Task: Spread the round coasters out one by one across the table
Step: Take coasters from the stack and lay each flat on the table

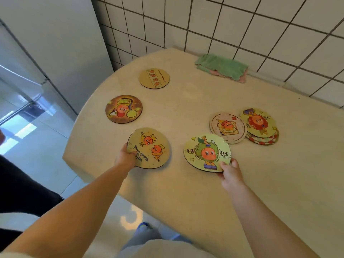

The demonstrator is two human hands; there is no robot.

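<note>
Both hands gripping coasters: left grip (pixel 126 155) pinching one (pixel 149 148) at bench (pixel 186 101) edge, right grip (pixel 229 168) holding another (pixel 206 152); remaining pile (pixel 257 123) lying just beyond right grip, nearer that hand.

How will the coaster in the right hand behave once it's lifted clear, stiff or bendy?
The coaster probably stays stiff: held at one edge by the right hand, it shows no sag. It looks thin, so likely light. Being flat, it should lie still on the table, though it may slide if pushed.
</note>
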